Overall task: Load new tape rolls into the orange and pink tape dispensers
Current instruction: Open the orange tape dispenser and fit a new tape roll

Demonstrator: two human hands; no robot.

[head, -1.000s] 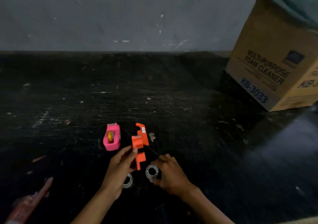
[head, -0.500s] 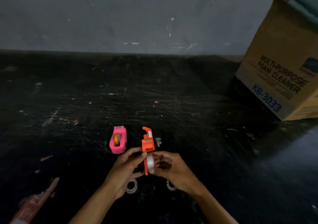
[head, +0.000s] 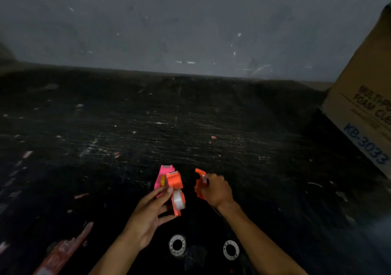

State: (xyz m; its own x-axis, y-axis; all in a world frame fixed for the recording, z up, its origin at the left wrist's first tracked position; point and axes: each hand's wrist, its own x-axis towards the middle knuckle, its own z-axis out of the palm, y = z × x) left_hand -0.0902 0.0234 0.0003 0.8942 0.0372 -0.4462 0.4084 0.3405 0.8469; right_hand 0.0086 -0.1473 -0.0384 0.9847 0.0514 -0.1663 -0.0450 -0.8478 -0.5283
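Observation:
My left hand (head: 148,215) holds one half of the orange tape dispenser (head: 175,181), with a white tape roll (head: 178,199) seated in it. My right hand (head: 215,189) grips the other orange half (head: 198,182), held apart to the right. The pink tape dispenser (head: 161,178) lies on the dark floor just behind the left hand's piece, a yellow core visible inside it. Two loose clear tape rolls (head: 177,244) (head: 231,249) lie flat on the floor between my forearms.
A cardboard box (head: 368,110) printed with blue lettering stands at the right edge. A reddish flat wrapper (head: 63,251) lies at the lower left. The dark scratched floor (head: 190,116) runs back to a grey wall (head: 190,21).
The orange dispenser, held together by both hands before, is now split: my right hand pulled one half away to the right while the left keeps the half with the white roll.

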